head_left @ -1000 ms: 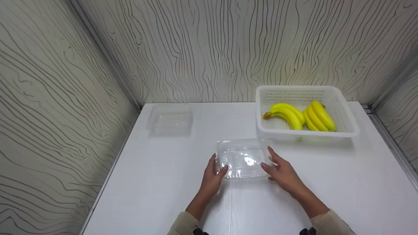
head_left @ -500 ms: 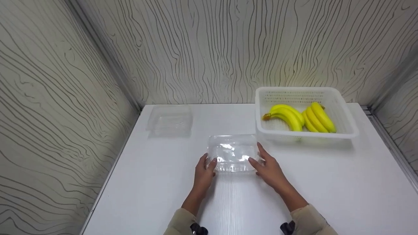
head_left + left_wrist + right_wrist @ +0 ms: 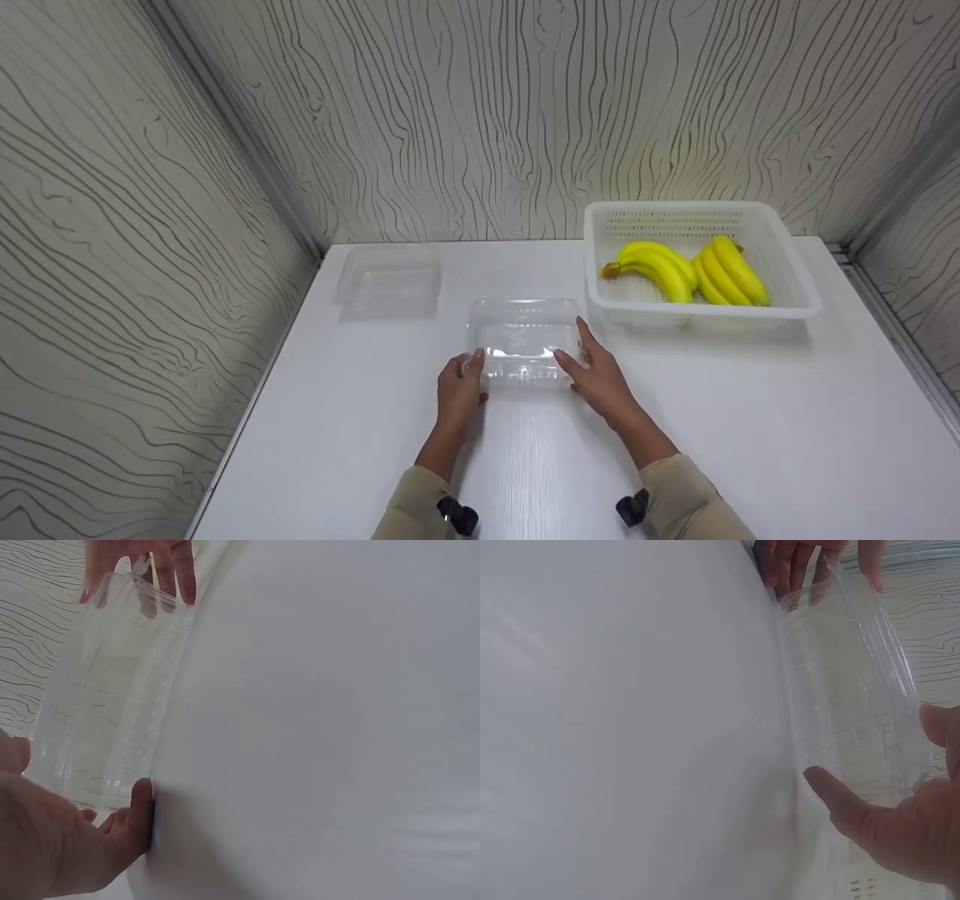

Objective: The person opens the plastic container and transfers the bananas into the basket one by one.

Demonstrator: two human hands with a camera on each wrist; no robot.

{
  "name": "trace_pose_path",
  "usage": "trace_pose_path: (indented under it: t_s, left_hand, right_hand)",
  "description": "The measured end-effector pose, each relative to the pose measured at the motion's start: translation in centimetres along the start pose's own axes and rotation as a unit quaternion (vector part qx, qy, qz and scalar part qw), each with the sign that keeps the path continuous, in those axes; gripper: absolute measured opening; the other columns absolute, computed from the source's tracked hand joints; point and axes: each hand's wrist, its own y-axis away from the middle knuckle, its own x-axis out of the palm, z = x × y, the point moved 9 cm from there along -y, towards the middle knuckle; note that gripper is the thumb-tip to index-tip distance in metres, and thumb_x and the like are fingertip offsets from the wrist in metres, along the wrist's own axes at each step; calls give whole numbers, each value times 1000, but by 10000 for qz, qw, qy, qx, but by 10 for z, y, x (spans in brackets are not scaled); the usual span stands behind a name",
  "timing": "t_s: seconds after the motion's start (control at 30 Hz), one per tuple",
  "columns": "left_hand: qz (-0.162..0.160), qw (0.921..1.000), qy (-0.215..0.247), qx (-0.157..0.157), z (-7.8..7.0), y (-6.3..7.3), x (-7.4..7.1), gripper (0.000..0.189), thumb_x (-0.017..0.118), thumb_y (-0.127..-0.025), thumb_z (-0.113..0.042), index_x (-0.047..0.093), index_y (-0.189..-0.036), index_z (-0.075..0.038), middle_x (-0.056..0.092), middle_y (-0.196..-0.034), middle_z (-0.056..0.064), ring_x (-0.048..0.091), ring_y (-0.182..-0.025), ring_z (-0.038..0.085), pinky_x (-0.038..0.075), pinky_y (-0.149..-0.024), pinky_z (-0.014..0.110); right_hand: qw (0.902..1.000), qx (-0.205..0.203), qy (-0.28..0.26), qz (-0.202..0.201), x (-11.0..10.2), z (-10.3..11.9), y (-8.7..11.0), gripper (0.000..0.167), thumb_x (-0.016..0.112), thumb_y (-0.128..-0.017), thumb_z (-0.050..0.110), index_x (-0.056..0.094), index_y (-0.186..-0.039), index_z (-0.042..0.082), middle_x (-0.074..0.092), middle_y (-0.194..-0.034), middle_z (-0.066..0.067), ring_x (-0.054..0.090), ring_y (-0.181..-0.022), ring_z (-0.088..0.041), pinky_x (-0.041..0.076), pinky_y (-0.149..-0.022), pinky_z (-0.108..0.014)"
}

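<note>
A clear plastic clamshell box (image 3: 525, 337) sits low over the middle of the white table, between both hands. My left hand (image 3: 459, 390) grips its left end, thumb on top near the front corner. At the opposite end my right hand (image 3: 600, 379) holds the box, thumb at the front and index finger stretched along the side. From the left wrist, the see-through wall of the box (image 3: 105, 705) spans from one hand to the other. The right wrist view shows the same box (image 3: 847, 682) with fingers at both its ends.
A white perforated basket (image 3: 705, 309) at the back right holds two bunches of yellow bananas (image 3: 660, 268). More clear plastic packaging (image 3: 390, 281) lies at the back left. Wood-grain panels (image 3: 450, 120) stand behind and beside the table (image 3: 337, 435).
Both hands have carried the clear box left and slightly farther back on the table, turning it a little straighter. Basket, bananas and the other packaging stay put.
</note>
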Motion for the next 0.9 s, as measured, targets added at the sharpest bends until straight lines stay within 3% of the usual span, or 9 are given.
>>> trace_pose_path:
  t_s: [0.2, 0.37, 0.53, 0.73, 0.9]
  left_hand:
    - [-402, 9991, -105, -88, -2, -8, -3, 76, 53, -104, -62, 56, -145, 2, 66, -137, 22, 69, -121, 33, 65, -87, 39]
    - [-511, 9986, -30, -105, -5, -15, -5, 72, 54, -104, -62, 62, -136, 3, 69, -118, 18, 69, -106, 27, 64, -82, 38]
    - [-451, 9986, 116, -246, -7, -22, -6, 65, 55, -105, -61, 65, -120, 1, 66, -102, 14, 65, -88, 22, 60, -76, 34]
    - [-436, 9980, 164, -417, -13, -32, -6, 61, 54, -104, -62, 61, -110, -2, 67, -94, 11, 64, -79, 20, 53, -70, 29]
    - [-287, 9988, -44, -384, -22, -39, -2, 64, 45, -105, -66, 63, -101, -5, 55, -80, 2, 56, -78, 19, 45, -69, 29]
  right_hand:
    - [9983, 154, -561, 33, 6, 1, -10, 90, 65, -106, 42, 6, -173, 34, 10, -181, -19, 24, -163, -52, 56, -107, -59]
    - [9976, 128, -669, -110, 8, 2, -18, 89, 66, -106, 41, 7, -173, 35, 11, -179, -24, 23, -162, -53, 56, -108, -60]
    - [9986, 82, -428, -302, 9, 3, -26, 88, 64, -106, 45, 8, -173, 34, 14, -179, -24, 29, -161, -51, 58, -108, -55]
    - [9985, 127, -324, -421, 8, 9, -35, 89, 61, -107, 48, 5, -174, 32, 16, -179, -22, 31, -162, -46, 58, -109, -52]
    - [9978, 357, -336, -456, 10, 10, -42, 97, 62, -106, 49, -3, -174, 25, 17, -178, -24, 28, -164, -44, 54, -114, -53]
